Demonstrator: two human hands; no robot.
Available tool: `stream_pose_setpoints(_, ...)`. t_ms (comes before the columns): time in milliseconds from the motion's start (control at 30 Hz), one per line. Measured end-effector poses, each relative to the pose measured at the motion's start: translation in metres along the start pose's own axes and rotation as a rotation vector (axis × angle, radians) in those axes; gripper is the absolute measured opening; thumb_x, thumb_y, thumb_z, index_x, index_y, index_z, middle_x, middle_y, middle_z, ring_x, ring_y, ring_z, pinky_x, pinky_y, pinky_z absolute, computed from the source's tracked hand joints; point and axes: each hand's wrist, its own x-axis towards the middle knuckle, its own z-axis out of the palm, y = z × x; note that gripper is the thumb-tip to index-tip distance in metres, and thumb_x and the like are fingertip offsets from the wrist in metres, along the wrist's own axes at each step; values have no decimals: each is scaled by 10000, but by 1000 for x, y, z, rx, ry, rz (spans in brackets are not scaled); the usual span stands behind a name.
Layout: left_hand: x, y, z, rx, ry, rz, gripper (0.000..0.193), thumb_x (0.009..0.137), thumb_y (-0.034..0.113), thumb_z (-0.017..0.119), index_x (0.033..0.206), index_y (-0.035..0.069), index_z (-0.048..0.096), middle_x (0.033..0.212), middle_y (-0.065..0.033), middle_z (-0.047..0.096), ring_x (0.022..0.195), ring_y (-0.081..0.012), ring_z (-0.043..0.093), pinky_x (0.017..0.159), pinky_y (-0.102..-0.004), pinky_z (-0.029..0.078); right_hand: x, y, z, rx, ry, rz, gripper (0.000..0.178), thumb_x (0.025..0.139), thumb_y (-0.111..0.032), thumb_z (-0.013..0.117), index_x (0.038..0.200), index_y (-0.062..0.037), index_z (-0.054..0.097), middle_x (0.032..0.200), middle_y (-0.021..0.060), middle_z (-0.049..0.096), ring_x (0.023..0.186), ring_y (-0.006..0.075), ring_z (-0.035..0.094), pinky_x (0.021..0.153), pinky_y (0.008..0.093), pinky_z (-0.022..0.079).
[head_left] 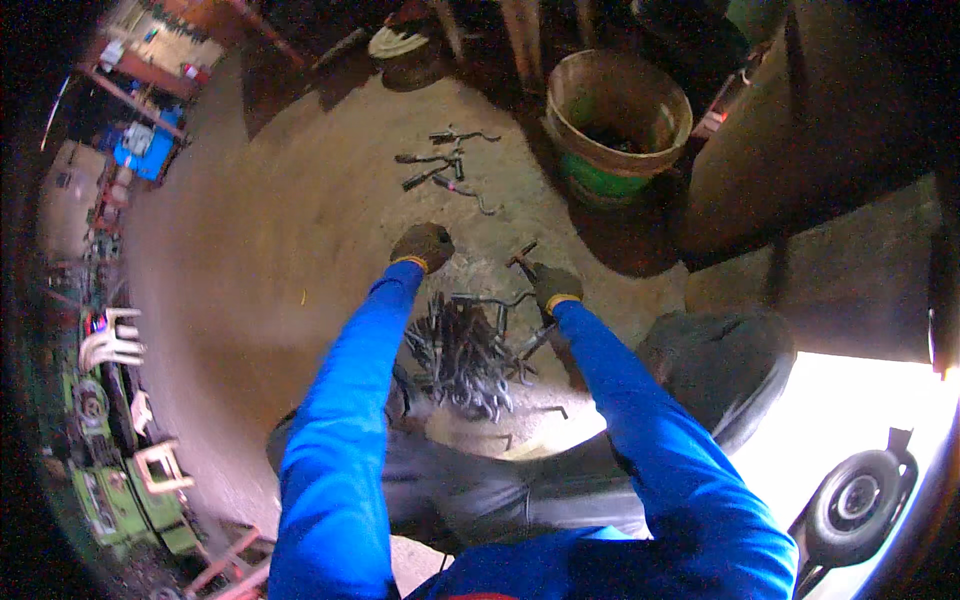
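My right hand [556,285], in a dark glove with a yellow cuff, grips a hammer [522,253] whose head points away from me. Left of it, over the floor, my left hand [422,247] is closed in the same kind of glove; whatever it may hold is hidden. Just below both hands, between my legs, lies a tangled pile of bent metal rods [465,350]. Farther out, several cranked metal pieces with thicker dark ends [440,170] are scattered on the floor.
A green bucket [612,175] with a brownish rim stands at the far right. Green machinery [120,490] and white plastic chairs [112,342] line the left side. A wheel with a tyre [852,505] is at the lower right, by bright light. Bent rods [540,412] lie near my legs.
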Motion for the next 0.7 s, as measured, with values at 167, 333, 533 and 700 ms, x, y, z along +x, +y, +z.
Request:
stream_pose_setpoints(167, 113, -4, 80, -110, 101, -273, 339, 721, 332, 613, 899, 69, 733, 1012, -189, 680, 946, -371, 652, 860, -463, 507, 4, -2, 3, 131, 40, 9, 387, 939, -301, 413, 1300, -230, 532, 1091, 165, 657, 967, 362, 647, 800, 510, 511)
stream_pose_setpoints(333, 191, 48, 121, -332, 77, -453, 400, 735, 401, 642, 881, 39, 730, 956, -185, 698, 907, -369, 672, 820, -447, 522, 21, 33, 31, 156, -31, 133, 401, 928, -216, 412, 1319, -181, 491, 972, 179, 674, 881, 376, 657, 728, 517, 508)
stream_pose_setpoints(533, 215, 22, 162, -525, 91, -723, 480, 737, 473, 688, 900, 22, 724, 919, -177, 707, 860, -334, 691, 760, -436, 524, 1, 4, -2, 154, -93, 29, 456, 924, -205, 423, 1378, -204, 460, 1066, 176, 667, 912, 368, 655, 775, 505, 518)
stream_pose_setpoints(700, 208, -10, 172, -524, 72, -686, 482, 746, 463, 685, 876, 0, 714, 872, -189, 702, 814, -330, 688, 739, -440, 520, 15, 19, 34, 116, 17, -14, 450, 905, -218, 441, 1354, -187, 460, 932, 181, 676, 832, 371, 658, 690, 513, 506)
